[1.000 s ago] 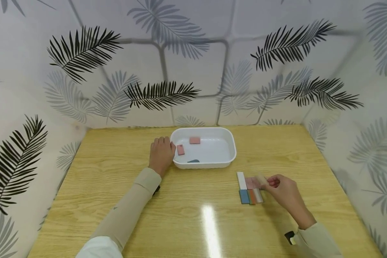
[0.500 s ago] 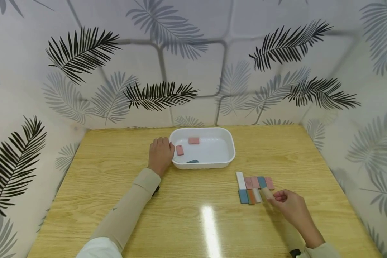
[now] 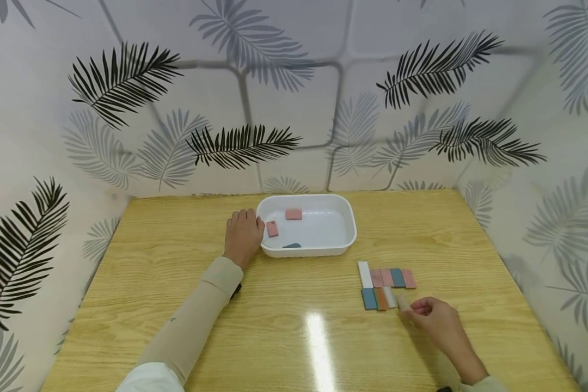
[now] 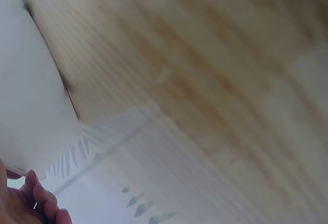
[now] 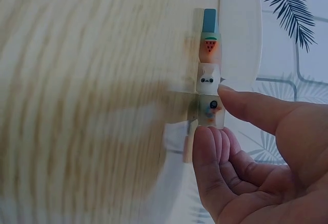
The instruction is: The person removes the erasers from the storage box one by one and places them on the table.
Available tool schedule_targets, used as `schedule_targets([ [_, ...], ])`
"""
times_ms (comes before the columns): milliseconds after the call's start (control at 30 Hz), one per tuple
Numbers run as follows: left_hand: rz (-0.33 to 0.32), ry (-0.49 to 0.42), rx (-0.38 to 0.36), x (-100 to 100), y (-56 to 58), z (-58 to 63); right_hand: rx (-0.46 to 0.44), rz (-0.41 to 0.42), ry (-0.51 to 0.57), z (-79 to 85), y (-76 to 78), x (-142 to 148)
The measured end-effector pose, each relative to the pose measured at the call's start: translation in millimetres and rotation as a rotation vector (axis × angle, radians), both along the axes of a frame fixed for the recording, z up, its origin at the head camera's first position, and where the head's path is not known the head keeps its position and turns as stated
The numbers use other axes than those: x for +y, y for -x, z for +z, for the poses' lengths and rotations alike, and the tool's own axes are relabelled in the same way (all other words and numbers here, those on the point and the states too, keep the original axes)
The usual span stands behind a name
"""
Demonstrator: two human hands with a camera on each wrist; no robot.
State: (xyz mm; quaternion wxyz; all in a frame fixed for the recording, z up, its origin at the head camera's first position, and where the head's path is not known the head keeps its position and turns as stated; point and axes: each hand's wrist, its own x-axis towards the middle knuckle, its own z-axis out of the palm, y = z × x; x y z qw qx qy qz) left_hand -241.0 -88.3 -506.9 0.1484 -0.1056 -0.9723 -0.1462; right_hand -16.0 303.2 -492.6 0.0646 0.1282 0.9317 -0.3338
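Observation:
In the head view my left hand (image 3: 244,231) grips the left rim of a white plastic tray (image 3: 325,251). Two pink blocks (image 3: 293,214) and a dark blue-grey piece (image 3: 292,245) lie inside it. My right hand (image 3: 436,321) pinches a small beige rectangular block (image 3: 403,301) between thumb and fingertips, at the right end of the nearer row of blocks. The right wrist view shows a little coloured figure on this held block (image 5: 211,112). Beside it stand a white bunny-face block (image 5: 207,79), a watermelon-print block (image 5: 210,47) and a blue one (image 5: 209,20).
Behind the nearer row lies a second row, with a long white block (image 3: 365,275), pink blocks (image 3: 409,279) and a blue block (image 3: 397,277). The wooden table (image 3: 176,228) meets a leaf-patterned backdrop (image 3: 294,98) at the back and sides.
My right hand has come toward me with the beige block, from over the far row to the end of the nearer row, uncovering the blue and pink blocks. My left hand stays on the tray.

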Motion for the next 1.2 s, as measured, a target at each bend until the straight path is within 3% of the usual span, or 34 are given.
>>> schedule_targets([
  [633, -0.004, -0.016, 0.027, -1, -3.5, 3.5, 0.007, -0.004, 0.018, -7.6, 13.8, -6],
  [1200, -0.010, -0.010, -0.002, 0, -0.5, 2.0, -0.007, 0.174, 0.010, -3.7, 17.9, 4],
])
